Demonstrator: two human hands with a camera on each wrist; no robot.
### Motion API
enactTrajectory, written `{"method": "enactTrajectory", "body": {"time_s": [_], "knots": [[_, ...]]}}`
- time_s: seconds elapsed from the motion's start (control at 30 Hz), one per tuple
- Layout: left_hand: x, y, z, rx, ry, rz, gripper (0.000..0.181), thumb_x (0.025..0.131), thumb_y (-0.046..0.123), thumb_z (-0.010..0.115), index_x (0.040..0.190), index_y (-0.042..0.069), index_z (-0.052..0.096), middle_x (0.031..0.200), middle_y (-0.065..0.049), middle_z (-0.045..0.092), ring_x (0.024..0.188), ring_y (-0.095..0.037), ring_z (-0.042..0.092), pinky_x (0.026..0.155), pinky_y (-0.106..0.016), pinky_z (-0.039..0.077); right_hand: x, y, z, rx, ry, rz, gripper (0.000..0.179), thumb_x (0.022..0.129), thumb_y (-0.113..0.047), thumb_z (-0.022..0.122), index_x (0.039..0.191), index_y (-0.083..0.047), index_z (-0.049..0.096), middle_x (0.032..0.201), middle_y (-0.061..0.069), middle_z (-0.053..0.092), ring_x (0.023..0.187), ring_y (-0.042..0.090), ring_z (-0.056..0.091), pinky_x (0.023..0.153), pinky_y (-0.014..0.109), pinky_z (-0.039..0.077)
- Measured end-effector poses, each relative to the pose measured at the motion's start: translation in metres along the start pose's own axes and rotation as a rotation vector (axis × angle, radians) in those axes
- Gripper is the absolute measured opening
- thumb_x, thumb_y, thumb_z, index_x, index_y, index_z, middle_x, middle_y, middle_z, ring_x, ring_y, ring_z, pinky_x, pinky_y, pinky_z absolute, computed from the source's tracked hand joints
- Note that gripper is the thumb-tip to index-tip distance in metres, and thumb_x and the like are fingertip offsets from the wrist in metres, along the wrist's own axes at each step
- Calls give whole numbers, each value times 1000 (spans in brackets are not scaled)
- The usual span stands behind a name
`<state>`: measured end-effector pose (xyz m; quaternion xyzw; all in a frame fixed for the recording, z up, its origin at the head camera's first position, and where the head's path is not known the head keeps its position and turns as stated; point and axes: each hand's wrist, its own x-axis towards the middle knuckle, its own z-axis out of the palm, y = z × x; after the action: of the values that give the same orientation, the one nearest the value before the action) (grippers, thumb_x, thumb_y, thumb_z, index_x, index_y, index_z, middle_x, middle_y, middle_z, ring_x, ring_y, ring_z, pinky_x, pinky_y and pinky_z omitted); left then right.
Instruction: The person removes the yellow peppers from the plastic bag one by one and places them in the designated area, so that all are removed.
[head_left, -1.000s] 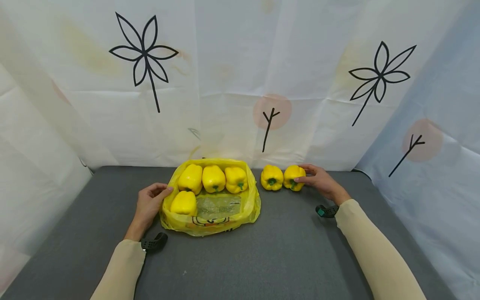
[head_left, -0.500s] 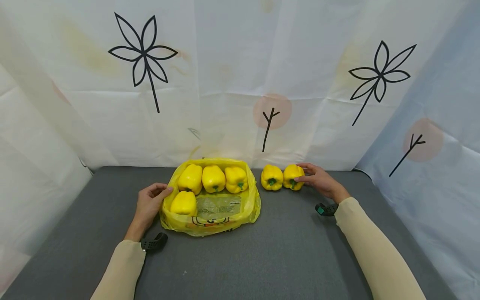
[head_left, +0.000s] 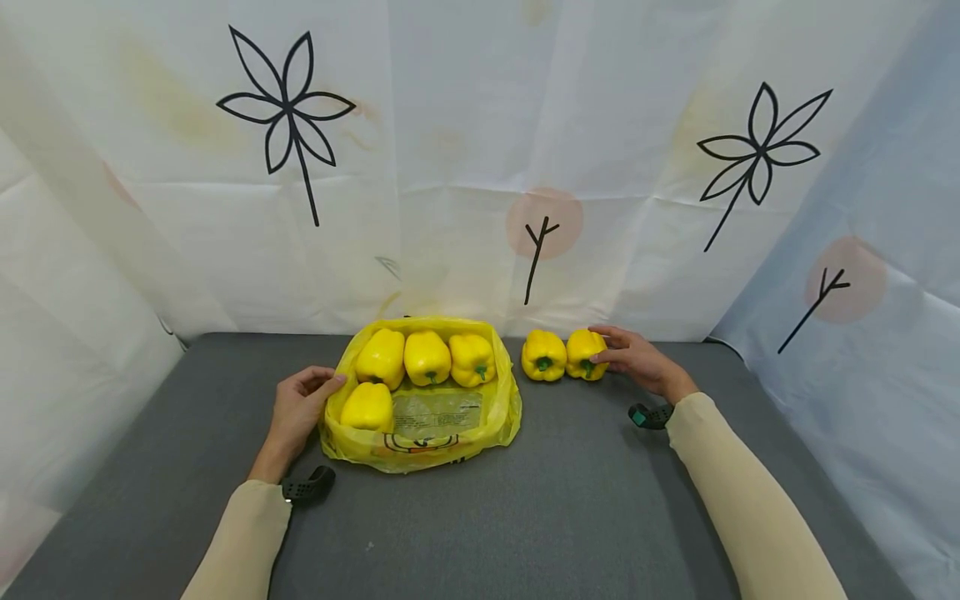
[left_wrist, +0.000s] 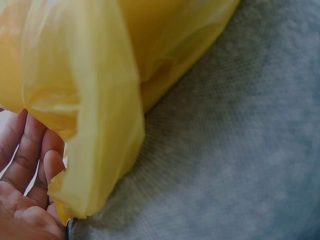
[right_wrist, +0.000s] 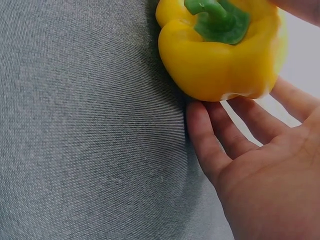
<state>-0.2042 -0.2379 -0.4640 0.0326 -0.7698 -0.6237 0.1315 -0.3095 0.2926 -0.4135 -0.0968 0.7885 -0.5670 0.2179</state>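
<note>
- Left hand (head_left: 295,406): located at the left side of the yellow plastic bag (head_left: 420,454). The thumb and fingers pinch the bag's rim. In the left wrist view, the plastic hides part of the fingers.
- Right hand (head_left: 643,363): located at the right side of the outer bell pepper (head_left: 583,350). The thumb lies on the near side and the fingers on the far side, holding the pepper between them. In the right wrist view, gaps show between the fingers.
- Outer bell pepper: yellow, green stem facing the person, positioned on the table (head_left: 525,525) to the right of the bag.
- Inner bell pepper (head_left: 543,354): positioned between the bag and the outer bell pepper, just beside the latter; stem also facing the person.
- Yellow plastic bag: open at the top, rim spread wide. Contents: a back row of three, namely the left pepper (head_left: 381,357), middle pepper (head_left: 427,358) and right pepper (head_left: 472,361), plus the front pepper (head_left: 367,408) at the front left. A printed panel (head_left: 437,412) shows on the bag floor; its text is too small to read.
- Table: grey surface, bordered at the rear by a white curtain (head_left: 450,125) with black plant drawings.
</note>
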Motion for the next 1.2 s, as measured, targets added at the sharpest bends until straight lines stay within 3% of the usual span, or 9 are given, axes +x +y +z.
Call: {"method": "enactTrajectory", "body": {"time_s": [0.37,0.87,1.2], "knots": [[1,0,0,11,-4,-6,38,98,25,71,113,-10,66,89,9,66,80,-9,60,71,-18,52,0,3,2,9,-7,-9,79,100,-19,65,162,-6,18,166,24,8,150,45,17,116,63,21],[0,-1,-1,1,-21,-9,38,98,24,72,115,-9,66,90,7,66,80,-9,61,69,-20,53,-3,6,7,25,48,-29,77,102,-22,63,162,-6,17,166,26,4,152,44,8,117,62,20],[-1,1,-1,-1,-11,-13,38,97,24,72,114,-10,66,89,7,66,80,-9,60,69,-19,52,-8,7,5,81,130,-61,76,103,-21,63,162,-5,18,164,26,16,147,44,27,114,59,29]]}}
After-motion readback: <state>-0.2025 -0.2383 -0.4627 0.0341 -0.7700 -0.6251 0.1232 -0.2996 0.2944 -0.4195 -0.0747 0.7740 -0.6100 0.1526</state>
